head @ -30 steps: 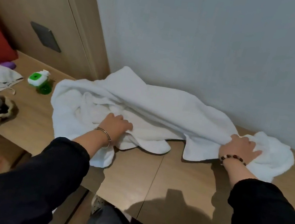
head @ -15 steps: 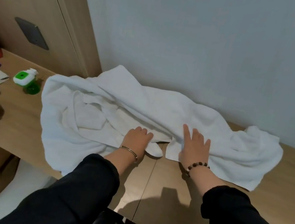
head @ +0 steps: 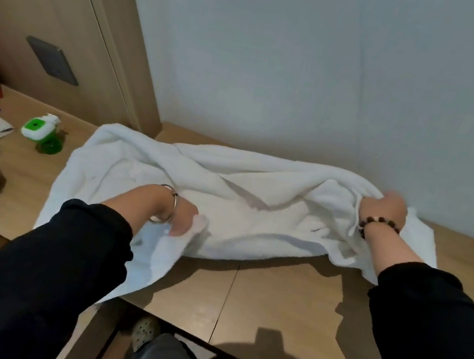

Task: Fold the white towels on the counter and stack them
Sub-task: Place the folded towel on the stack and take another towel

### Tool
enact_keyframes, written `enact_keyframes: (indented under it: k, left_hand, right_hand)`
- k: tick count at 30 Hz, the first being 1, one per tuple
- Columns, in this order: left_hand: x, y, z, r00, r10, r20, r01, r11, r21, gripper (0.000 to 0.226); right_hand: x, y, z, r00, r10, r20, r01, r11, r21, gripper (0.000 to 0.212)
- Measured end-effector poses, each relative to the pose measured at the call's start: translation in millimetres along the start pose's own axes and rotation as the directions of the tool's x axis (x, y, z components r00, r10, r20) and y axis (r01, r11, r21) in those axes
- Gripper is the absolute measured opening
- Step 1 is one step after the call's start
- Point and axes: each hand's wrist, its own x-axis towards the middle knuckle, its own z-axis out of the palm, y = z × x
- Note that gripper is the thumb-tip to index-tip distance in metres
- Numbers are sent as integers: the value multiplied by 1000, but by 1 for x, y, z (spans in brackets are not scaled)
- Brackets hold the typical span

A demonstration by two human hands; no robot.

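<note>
Surface [head: 270, 305]: the white towel [head: 255, 214] is lying rumpled along the far edge, its left end draping over the near edge. I am judging it soft, limp and light, and best taken at the corners. Left hand [head: 181, 217] and right hand [head: 384, 210] are each gripping cloth, fingers [head: 397, 198] curled into the folds.

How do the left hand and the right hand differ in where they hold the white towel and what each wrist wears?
The left hand grips the white towel at its near edge, toward the counter front; the right hand grips it at the far right end, near the wall. The left wrist wears a thin metal bangle; the right wears a dark bead bracelet. Shared: both grip the same towel.
</note>
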Motion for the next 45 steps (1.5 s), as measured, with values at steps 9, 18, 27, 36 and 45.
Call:
enact_keyframes:
  k: [9,18,27,36,45]
  left_hand:
    - [44,53,9,867,80,-493,-161,979,-124,61]
    - [86,67,77,784,-78,-615,-7,991,-135,69]
    - [79,55,79,751,130,-648,-135,990,43,43]
    - [75,89,72,680,130,-721,-164,986,23,38]
    - [93,182,92,753,479,-450,-369,875,314,70]
  right_hand:
    - [-46,12,36,775,-569,276,632,706,-319,68]
    - [-61,48,50,650,-245,720,740,422,-525,27]
    - [-26,15,-5,846,-303,440,514,684,-517,8]
    - [-57,32,-8,629,-777,18,734,586,-343,47]
    - [-97,170,-12,874,-432,221,479,699,-531,26]
